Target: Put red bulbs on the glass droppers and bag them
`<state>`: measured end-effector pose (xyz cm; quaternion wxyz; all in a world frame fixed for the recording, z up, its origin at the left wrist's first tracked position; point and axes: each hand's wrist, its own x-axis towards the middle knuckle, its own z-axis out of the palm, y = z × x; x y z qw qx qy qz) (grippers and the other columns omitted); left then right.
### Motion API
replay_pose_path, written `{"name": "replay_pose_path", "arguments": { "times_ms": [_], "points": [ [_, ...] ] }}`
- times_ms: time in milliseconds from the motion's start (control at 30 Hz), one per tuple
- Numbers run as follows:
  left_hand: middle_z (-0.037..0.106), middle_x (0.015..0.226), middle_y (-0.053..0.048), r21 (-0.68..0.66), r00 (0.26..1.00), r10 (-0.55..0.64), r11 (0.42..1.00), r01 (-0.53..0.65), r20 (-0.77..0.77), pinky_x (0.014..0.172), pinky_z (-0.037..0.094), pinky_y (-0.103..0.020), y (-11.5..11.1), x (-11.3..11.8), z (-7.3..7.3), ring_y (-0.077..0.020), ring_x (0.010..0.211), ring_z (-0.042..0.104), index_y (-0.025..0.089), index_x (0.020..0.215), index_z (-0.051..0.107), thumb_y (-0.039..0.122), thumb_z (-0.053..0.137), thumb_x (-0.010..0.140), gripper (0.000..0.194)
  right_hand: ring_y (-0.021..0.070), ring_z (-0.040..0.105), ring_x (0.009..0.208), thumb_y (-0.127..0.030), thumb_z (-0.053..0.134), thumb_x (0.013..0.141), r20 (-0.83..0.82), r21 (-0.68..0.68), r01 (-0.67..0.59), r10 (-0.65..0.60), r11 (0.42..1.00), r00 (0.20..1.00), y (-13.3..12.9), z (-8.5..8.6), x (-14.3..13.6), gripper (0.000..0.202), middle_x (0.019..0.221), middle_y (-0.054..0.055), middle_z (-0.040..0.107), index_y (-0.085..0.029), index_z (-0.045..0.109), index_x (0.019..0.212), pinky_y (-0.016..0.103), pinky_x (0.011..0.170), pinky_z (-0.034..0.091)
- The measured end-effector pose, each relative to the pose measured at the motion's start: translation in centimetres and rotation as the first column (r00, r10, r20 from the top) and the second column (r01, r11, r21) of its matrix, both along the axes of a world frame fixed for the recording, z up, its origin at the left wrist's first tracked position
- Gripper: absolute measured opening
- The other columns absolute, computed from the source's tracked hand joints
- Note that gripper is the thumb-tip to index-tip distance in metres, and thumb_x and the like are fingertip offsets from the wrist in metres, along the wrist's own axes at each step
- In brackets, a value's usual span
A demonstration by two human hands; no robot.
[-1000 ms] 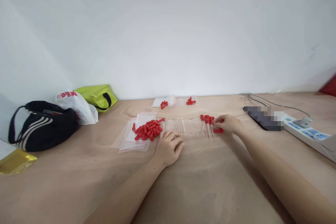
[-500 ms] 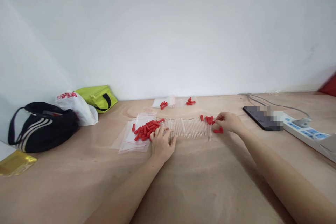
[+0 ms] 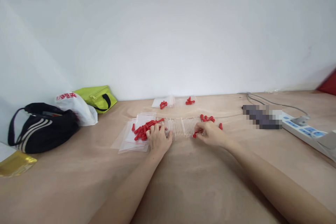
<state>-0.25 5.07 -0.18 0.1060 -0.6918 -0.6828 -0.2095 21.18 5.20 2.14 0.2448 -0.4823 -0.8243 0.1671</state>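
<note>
A row of thin clear glass tubes (image 3: pixel 183 127) lies side by side on the table between my hands. My left hand (image 3: pixel 159 140) rests at the row's left end, fingers bent and thumb apart, beside a heap of red rubber bulbs (image 3: pixel 141 131). That heap lies on clear zip bags (image 3: pixel 128 146). At the right end, my right hand (image 3: pixel 211 134) pinches a red rubber bulb (image 3: pixel 194 135) low by the tubes' near ends. Behind its knuckles sit more red bulbs (image 3: pixel 206 117), and one loose bulb (image 3: pixel 221 126) lies to the right.
Small bags with red bulbs (image 3: pixel 163 104) lie near the wall. At left are a black bag (image 3: pixel 49 129), a white plastic bag (image 3: pixel 76 106), a lime pouch (image 3: pixel 98 98) and a gold packet (image 3: pixel 17 163). A blurred-out phone (image 3: pixel 259 117) and a power strip (image 3: pixel 301 126) lie right.
My right hand has moved left and nearer to me, from the bulbs at the right to the tubes' near ends, with a red bulb in its fingers. My left hand has shifted slightly left.
</note>
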Motion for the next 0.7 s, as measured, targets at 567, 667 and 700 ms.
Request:
{"name": "replay_pose_path", "arguments": {
  "times_ms": [567,667,700],
  "points": [
    [0.057,0.091,-0.009,-0.006,0.998,0.048,0.999,-0.048,-0.047,0.078,0.027,-0.041,2.8,0.7,1.1,-0.0267,0.092,0.044,0.02,0.075,0.064,0.037,0.051,0.072,0.022,0.0189,0.047,0.078,-0.017,0.045,0.082,0.137,0.429,-0.113,0.06,0.896,0.989,-1.5,-4.0,-2.4,0.014,0.081,0.007,0.058,-0.018,0.059,0.081,0.032,0.069,0.037],
    [0.057,0.091,-0.01,-0.022,0.997,0.056,0.998,-0.057,-0.055,0.078,0.028,-0.042,3.3,1.2,1.0,-0.0281,0.093,0.044,0.02,0.073,0.065,0.038,0.05,0.072,0.023,0.0189,0.047,0.079,-0.017,0.045,0.082,0.106,0.451,-0.087,0.043,0.888,0.993,-1.6,-4.0,-2.4,0.014,0.082,0.007,0.058,-0.018,0.059,0.082,0.032,0.068,0.036],
    [0.058,0.091,-0.01,-0.031,0.997,0.061,0.998,-0.063,-0.055,0.079,0.028,-0.043,3.4,1.3,0.9,-0.0285,0.094,0.043,0.02,0.072,0.066,0.038,0.05,0.072,0.024,0.0188,0.047,0.079,-0.017,0.045,0.082,0.097,0.456,-0.082,0.042,0.886,0.994,-1.6,-4.0,-2.4,0.014,0.082,0.007,0.058,-0.018,0.059,0.082,0.032,0.068,0.035]
  ]
}}
